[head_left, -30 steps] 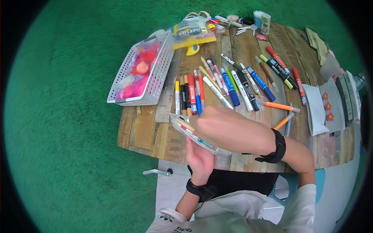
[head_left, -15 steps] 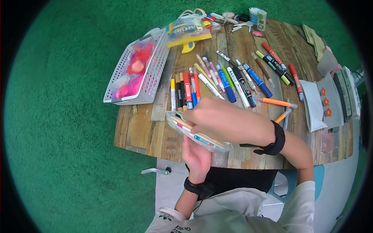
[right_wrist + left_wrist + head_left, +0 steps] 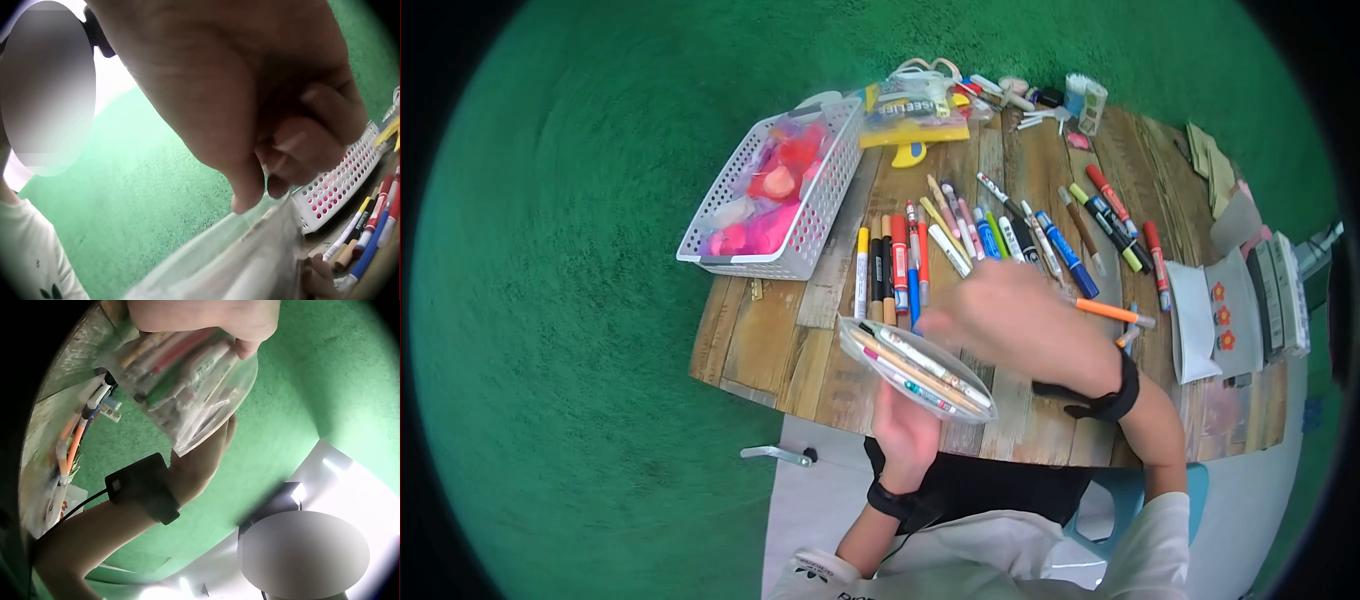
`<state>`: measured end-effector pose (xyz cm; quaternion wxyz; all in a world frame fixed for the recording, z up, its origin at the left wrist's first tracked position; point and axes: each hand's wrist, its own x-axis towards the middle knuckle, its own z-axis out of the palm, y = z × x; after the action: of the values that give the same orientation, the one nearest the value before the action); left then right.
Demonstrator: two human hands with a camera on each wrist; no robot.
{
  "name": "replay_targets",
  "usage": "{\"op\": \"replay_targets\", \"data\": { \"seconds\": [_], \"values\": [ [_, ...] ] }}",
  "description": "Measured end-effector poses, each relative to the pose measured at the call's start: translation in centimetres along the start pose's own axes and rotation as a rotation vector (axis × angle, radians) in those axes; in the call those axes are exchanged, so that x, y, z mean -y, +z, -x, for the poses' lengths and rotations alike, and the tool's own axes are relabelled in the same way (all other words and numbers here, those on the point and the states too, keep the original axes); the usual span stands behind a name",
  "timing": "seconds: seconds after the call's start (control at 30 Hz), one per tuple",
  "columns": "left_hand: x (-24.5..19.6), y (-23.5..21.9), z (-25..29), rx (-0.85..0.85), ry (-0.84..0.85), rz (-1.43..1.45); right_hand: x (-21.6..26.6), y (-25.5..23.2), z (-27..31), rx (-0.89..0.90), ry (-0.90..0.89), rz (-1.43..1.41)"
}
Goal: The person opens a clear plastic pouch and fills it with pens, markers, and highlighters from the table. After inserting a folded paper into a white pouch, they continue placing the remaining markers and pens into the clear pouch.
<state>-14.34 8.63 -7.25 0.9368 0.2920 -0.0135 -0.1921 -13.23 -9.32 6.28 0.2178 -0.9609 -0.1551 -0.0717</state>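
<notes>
A clear pouch (image 3: 975, 380) with several pens inside rests in my left hand (image 3: 908, 425), its mouth facing up. Among its contents are a white patterned pen (image 3: 928, 358) and a tan pencil (image 3: 910, 366). From the left wrist view, fingers (image 3: 206, 314) grip the pouch's edge. Just above and right of the mouth is my right hand (image 3: 1025, 315), blurred, with loosely bent fingers and no pen showing between them. The right wrist view has its thumb and fingertips close over the pouch's rim (image 3: 265, 212).
Several markers (image 3: 900, 265) lie across the wooden table (image 3: 750, 335) beyond the pouch. A white perforated basket (image 3: 825, 215) of pink and red items stands at the left. A yellow-edged bag (image 3: 915, 125) lies at the back, and a flower-printed pouch (image 3: 1230, 300) sits at the right.
My right hand has drawn back up and right from over the pouch, uncovering the white patterned pen inside. My left hand keeps its hold, and the head view has shifted.
</notes>
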Motion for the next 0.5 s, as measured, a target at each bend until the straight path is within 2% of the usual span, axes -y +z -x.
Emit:
{"op": "replay_targets", "data": {
  "seconds": [0.03, 0.07, 0.1, 0.17, 0.23, 0.33, 0.43, 0.5],
  "values": [
    [-0.1, -0.4, 0.0, 0.01, 0.028, -0.019, -0.7, -0.4, 0.0, -0.139, 0.018, 0.025],
    [0.1, -1.0, 0.0, -0.029, 0.046, 0.024, -1.4, -1.3, -0.2, -0.131, 0.152, 0.199],
    [0.1, -1.4, 0.0, -0.031, 0.045, 0.04, -3.1, -1.2, -0.6, -0.239, 0.241, 0.222],
    [-0.1, -1.8, 0.0, -0.044, 0.033, 0.09, -6.4, -1.7, -1.5, -0.27, 0.253, 0.193],
    [-0.3, -1.5, -0.2, -0.006, 0.007, 0.142, -9.1, -1.0, -2.8, -0.235, 0.29, 0.203],
    [-0.3, -1.4, -0.5, -0.056, -0.038, 0.098, -13.1, 1.4, -4.8, -0.125, 0.294, 0.235],
    [-0.2, -1.6, -0.4, -0.088, -0.064, 0.119, -14.3, 3.6, -6.6, -0.08, 0.334, 0.269],
    [-0.3, -1.6, -0.5, -0.079, -0.067, 0.132, -14.3, 3.9, -7.5, -0.003, 0.43, 0.237]
  ]
}}
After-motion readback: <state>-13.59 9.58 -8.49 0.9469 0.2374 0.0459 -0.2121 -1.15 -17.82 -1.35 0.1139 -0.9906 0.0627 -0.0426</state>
